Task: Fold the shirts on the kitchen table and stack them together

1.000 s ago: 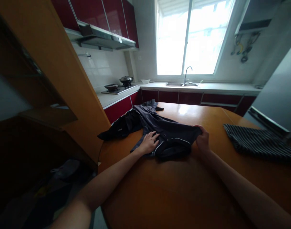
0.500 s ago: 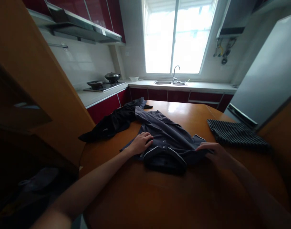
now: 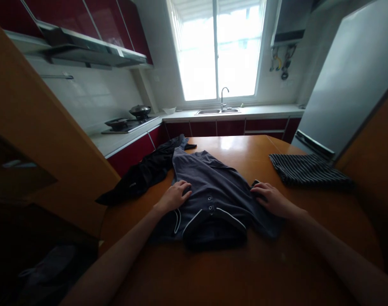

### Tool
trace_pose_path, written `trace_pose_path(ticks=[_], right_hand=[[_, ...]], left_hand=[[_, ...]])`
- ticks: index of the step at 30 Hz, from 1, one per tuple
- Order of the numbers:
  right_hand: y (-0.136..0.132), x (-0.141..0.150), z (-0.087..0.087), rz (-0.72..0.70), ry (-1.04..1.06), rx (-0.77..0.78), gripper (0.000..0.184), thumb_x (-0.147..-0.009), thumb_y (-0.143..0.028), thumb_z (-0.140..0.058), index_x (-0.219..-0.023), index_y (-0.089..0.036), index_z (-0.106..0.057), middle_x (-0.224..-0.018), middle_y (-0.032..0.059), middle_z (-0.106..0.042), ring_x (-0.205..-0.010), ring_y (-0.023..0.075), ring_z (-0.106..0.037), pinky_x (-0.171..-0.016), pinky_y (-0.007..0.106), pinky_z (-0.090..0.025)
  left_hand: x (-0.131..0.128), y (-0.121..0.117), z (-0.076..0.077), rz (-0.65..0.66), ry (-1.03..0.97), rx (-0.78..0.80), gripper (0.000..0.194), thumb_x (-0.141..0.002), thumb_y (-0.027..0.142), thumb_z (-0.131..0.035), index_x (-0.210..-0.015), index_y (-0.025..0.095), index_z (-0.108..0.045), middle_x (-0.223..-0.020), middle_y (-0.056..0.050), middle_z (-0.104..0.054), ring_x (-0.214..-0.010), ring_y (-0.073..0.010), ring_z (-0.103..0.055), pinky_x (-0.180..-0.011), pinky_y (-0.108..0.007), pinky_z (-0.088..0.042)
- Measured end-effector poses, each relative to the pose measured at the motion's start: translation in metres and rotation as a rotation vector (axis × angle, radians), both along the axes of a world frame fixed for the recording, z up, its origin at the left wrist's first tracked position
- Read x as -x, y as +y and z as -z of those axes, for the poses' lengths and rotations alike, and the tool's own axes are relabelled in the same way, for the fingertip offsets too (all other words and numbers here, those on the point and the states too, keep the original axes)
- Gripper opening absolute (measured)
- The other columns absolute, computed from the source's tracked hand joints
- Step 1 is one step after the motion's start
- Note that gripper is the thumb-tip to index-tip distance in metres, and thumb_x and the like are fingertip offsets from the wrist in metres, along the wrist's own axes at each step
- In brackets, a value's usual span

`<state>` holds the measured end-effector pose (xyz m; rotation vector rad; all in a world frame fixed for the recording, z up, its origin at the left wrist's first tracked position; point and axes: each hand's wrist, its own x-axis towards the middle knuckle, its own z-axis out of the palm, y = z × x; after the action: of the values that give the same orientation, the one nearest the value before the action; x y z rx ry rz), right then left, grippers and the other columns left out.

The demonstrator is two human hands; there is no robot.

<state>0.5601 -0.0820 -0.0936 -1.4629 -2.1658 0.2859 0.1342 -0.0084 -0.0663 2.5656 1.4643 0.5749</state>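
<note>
A dark grey polo shirt (image 3: pixel 213 178) lies spread on the wooden table (image 3: pixel 194 272), with its white-edged collar (image 3: pixel 215 233) toward me and small buttons below it. My left hand (image 3: pixel 175 196) rests on the shirt's left side, palm down, fingers loosely bent over the fabric. White piping shows beside its wrist. At the opposite side edge, my right hand (image 3: pixel 272 199) is closed with thumb and fingers on the shirt cloth. The right sleeve (image 3: pixel 270 225) spreads out below that hand.
A black garment (image 3: pixel 146 170) lies crumpled along the table's left side. Folded striped cloth (image 3: pixel 308 170) sits at the right. Beyond the table are a counter with a sink (image 3: pixel 217 111), a stove with pans (image 3: pixel 139 111), and a fridge (image 3: pixel 334 85) at right.
Both hands have slid along the shirt's sides away from the collar. The right sleeve now lies spread outward, and the white piping by my left hand is uncovered. My view has shifted slightly.
</note>
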Motion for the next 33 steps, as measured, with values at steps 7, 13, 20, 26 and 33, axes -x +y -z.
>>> trace_pose_path(ticks=[7, 13, 20, 26, 33], right_hand=[[-0.026, -0.008, -0.038, 0.254, -0.365, 0.295, 0.022, -0.081, -0.015, -0.054, -0.090, -0.025, -0.072, -0.100, 0.0049, -0.072, -0.091, 0.0222, -0.067, -0.075, 0.029, -0.046], [-0.052, -0.022, -0.056, 0.160, -0.258, 0.693, 0.018, -0.082, -0.022, -0.057, -0.071, -0.019, -0.071, -0.066, 0.0053, -0.070, -0.059, 0.0182, -0.067, -0.055, 0.024, -0.040], [-0.003, 0.044, -0.074, 0.102, -0.260, 0.164, 0.021, -0.090, -0.025, -0.054, -0.095, -0.025, -0.074, -0.092, 0.0033, -0.076, -0.083, 0.0184, -0.070, -0.069, 0.024, -0.044], [0.093, 0.130, -0.065, -0.068, -0.515, -0.032, 0.024, -0.092, -0.019, -0.054, -0.106, -0.020, -0.074, -0.117, 0.0110, -0.070, -0.115, 0.0247, -0.061, -0.095, 0.030, -0.045], [0.158, 0.163, -0.047, -0.199, -0.550, -0.090, 0.023, -0.092, -0.018, -0.054, -0.104, -0.015, -0.074, -0.112, 0.0142, -0.072, -0.108, 0.0267, -0.066, -0.090, 0.032, -0.049]], left_hand=[[0.000, -0.005, -0.005, 0.034, 0.161, 0.027, 0.035, -0.092, 0.047, -0.059, -0.114, 0.023, -0.070, -0.113, -0.009, -0.063, -0.107, -0.0272, -0.061, -0.098, -0.038, -0.047], [0.007, -0.027, -0.042, 0.244, 0.214, 0.356, 0.039, -0.092, 0.058, -0.054, -0.105, 0.026, -0.073, -0.101, -0.003, -0.067, -0.085, -0.0190, -0.065, -0.079, -0.027, -0.049], [0.020, 0.051, -0.046, -0.151, -0.145, 0.151, 0.037, -0.089, 0.047, -0.058, -0.108, 0.019, -0.070, -0.094, -0.006, -0.074, -0.086, -0.0218, -0.069, -0.078, -0.028, -0.052], [0.005, 0.155, -0.046, -0.451, -0.093, 0.078, 0.040, -0.078, 0.033, -0.075, -0.114, 0.017, -0.067, -0.117, -0.014, -0.073, -0.111, -0.0271, -0.067, -0.093, -0.028, -0.050], [-0.005, 0.227, -0.018, -0.559, -0.088, 0.171, 0.042, -0.071, 0.027, -0.080, -0.111, 0.017, -0.072, -0.118, -0.014, -0.074, -0.108, -0.0283, -0.070, -0.091, -0.029, -0.052]])
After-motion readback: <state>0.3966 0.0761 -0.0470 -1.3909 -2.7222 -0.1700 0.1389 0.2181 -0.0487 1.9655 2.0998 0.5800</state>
